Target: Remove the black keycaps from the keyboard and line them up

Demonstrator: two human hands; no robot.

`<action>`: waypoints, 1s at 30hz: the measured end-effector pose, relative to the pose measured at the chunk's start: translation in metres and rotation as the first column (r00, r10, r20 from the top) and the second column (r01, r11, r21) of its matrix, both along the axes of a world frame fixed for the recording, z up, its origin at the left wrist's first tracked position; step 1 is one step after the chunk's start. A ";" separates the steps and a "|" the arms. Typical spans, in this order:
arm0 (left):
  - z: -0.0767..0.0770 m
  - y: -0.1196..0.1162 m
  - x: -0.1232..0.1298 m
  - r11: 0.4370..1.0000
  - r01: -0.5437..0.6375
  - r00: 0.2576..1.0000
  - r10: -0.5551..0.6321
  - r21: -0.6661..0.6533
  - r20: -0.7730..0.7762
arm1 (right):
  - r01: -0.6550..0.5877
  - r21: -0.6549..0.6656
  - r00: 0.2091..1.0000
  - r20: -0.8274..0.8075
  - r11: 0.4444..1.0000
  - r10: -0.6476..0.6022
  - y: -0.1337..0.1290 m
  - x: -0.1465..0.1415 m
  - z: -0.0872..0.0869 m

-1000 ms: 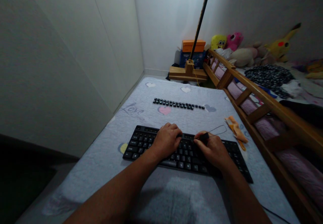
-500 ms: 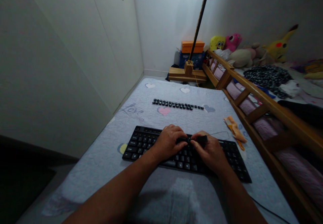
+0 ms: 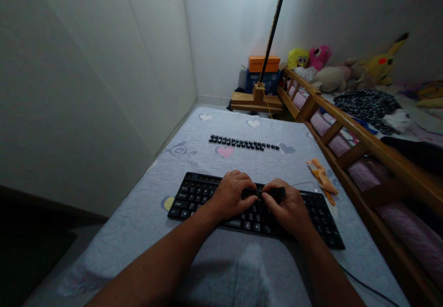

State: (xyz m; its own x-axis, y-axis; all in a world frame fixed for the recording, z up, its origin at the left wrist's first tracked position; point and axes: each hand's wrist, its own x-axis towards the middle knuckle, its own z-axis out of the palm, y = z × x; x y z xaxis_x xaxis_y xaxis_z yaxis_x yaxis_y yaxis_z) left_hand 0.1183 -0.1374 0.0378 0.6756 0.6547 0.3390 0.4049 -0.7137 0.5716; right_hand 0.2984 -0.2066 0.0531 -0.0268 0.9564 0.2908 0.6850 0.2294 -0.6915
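Note:
A black keyboard [image 3: 188, 196] lies on the bed, several of its keys hidden under my hands. My left hand [image 3: 231, 194] rests over its middle with thumb and fingers pinched together. Whatever is between those fingertips is small, dark and hard to make out. Close beside it, my right hand [image 3: 289, 208] grips a keycap puller [image 3: 278, 193] by its black handle, the thin wire end pointing right. Its thumb and forefinger tips meet the left fingertips low over the keys. Beyond the keyboard, loose black keycaps [image 3: 237, 143] lie in two rows.
An orange cloth [image 3: 321, 175] lies right of the keyboard on the patterned bedsheet [image 3: 166, 261]. The keyboard's cable [image 3: 367, 284] runs off lower right. A wooden bed rail [image 3: 346, 118] borders the right side, a white wardrobe [image 3: 104, 76] the left. A stand [image 3: 258, 97] is at the back.
My right hand has turned slightly, tilting the keycap puller so its wire end sits a little differently. The left hand stays almost where it was.

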 end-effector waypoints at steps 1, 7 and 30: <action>0.000 0.000 0.000 1.000 -0.003 1.000 0.003 0.001 0.005 | 0.010 0.012 1.000 -0.010 1.000 -0.010 0.000 0.001 0.001; 0.002 0.001 -0.001 1.000 -0.014 0.999 0.014 0.002 0.032 | 0.026 0.034 0.994 -0.110 0.999 -0.023 -0.001 0.003 0.003; -0.002 0.002 0.000 1.000 -0.008 0.995 0.008 0.007 0.096 | -0.059 -0.046 0.989 0.133 0.997 0.065 0.010 0.010 0.002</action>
